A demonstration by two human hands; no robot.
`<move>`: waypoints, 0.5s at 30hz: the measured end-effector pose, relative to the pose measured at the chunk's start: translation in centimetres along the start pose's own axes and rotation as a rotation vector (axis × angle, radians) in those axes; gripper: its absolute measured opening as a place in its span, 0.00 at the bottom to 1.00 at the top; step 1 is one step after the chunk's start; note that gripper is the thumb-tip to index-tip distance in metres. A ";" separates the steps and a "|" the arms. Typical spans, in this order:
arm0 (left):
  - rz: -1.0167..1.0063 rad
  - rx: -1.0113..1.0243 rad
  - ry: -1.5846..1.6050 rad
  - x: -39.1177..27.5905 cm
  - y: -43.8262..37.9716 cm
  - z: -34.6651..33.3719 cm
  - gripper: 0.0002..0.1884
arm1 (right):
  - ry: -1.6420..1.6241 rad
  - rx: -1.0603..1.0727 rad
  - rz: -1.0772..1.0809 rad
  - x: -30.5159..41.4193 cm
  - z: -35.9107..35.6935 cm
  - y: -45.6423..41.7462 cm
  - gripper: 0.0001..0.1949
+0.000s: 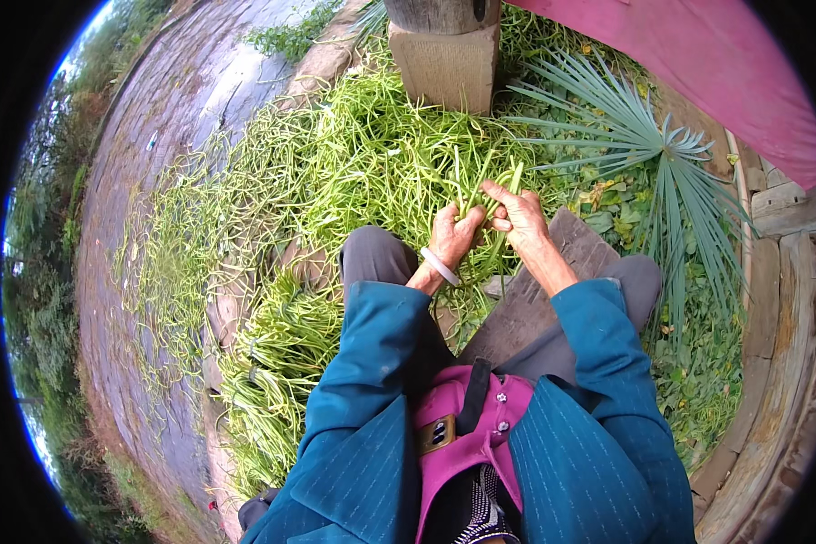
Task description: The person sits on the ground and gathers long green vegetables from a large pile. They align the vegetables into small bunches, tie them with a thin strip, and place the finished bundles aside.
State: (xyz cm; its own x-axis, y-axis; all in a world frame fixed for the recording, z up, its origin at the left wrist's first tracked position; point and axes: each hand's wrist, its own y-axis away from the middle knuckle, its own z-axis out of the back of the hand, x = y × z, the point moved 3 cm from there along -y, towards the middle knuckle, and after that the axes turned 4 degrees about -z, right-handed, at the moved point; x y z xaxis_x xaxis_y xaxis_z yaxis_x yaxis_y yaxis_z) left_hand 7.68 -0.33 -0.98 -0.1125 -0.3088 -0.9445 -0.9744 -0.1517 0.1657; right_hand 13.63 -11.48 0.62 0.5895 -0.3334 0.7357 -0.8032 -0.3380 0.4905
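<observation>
Between my knees, both hands meet over a small bunch of green stalks (515,178). My left hand (453,234), with a pale bangle (440,266) at its wrist, closes around the lower part of several stalks. The thumb and fingers of my right hand (521,216) pinch stalks just beside it, and some ends stick up past both hands. Beneath and beyond lies a wide loose heap of long green stalks (374,156). Beside my left thigh are thicker bundles of stalks (272,381), which look gathered together.
A wooden post on a stone base (445,68) stands ahead. To the right are a fan palm leaf (666,149), stripped green leaves (700,381) and a timber wall (775,326). A wooden board (544,285) lies between my legs. Pink cloth (721,61) hangs upper right; wet pavement (156,183) runs left.
</observation>
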 end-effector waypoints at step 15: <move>-0.061 -0.270 0.587 -1.9 -1.5 4.4 0.15 | -0.056 -0.259 0.193 4.4 2.7 -0.5 0.13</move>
State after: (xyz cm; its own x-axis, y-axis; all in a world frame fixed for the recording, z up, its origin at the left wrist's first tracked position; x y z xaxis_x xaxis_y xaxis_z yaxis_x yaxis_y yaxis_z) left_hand 8.53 4.63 -0.71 0.1414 -0.7424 -0.6548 -0.8840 -0.3925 0.2541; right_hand 16.84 -15.17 2.35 0.4224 -0.4196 0.8034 -0.8913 -0.0309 0.4525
